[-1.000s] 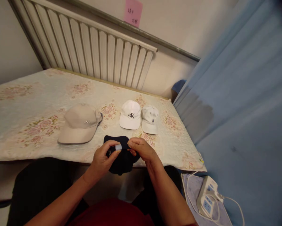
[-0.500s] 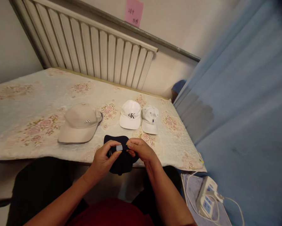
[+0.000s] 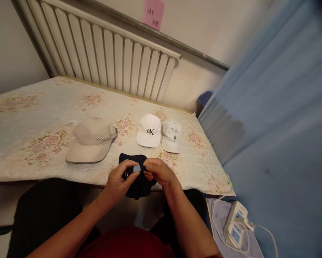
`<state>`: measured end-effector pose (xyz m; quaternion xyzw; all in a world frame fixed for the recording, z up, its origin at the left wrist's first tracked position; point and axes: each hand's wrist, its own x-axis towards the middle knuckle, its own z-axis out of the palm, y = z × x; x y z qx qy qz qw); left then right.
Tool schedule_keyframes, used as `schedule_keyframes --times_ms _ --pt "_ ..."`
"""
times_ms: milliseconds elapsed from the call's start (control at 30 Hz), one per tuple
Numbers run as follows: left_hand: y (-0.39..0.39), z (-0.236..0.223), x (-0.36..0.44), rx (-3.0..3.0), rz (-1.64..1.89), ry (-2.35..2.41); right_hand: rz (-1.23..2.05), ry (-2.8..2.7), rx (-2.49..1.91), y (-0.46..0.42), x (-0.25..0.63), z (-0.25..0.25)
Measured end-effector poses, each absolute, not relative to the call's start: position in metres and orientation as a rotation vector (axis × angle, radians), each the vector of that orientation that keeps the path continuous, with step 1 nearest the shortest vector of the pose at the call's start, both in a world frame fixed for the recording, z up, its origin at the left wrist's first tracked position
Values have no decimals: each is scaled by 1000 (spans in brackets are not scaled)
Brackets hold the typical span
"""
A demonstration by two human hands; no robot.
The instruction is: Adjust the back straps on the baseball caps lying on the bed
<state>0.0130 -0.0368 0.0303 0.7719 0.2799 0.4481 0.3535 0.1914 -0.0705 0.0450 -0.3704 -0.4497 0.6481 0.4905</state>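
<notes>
A black cap (image 3: 138,188) is held at the bed's near edge, its back strap turned up toward me. My left hand (image 3: 119,178) pinches the strap at its grey buckle (image 3: 136,168), thumb below and index finger above. On the other side, my right hand (image 3: 160,171) is closed on the strap's free end, thumb and fingers pressed together. Beyond my hands lie a white cap (image 3: 148,130) with black letters and a smaller white cap (image 3: 171,136) with a small dark emblem. To the left rests a beige cap (image 3: 92,139), brim toward me.
The caps lie on a bed (image 3: 56,107) with a floral cover. Behind it are a radiator (image 3: 104,53) and a pipe. A blue curtain (image 3: 271,125) hangs at the right. A power strip (image 3: 235,224) with white cables sits at the lower right.
Both hands stay on the strap of the black cap. My right hand has shifted very slightly, and the strap looks a little less stretched to the right; otherwise almost nothing differs.
</notes>
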Motion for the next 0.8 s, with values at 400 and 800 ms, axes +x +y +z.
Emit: schedule_keyframes --times_ms 400,800 --pt "-38 29 17 2008 1162 757 1659 -1025 -885 -69 182 37" --pt "-41 31 25 2096 1208 778 1655 -1004 -911 -68 177 28"
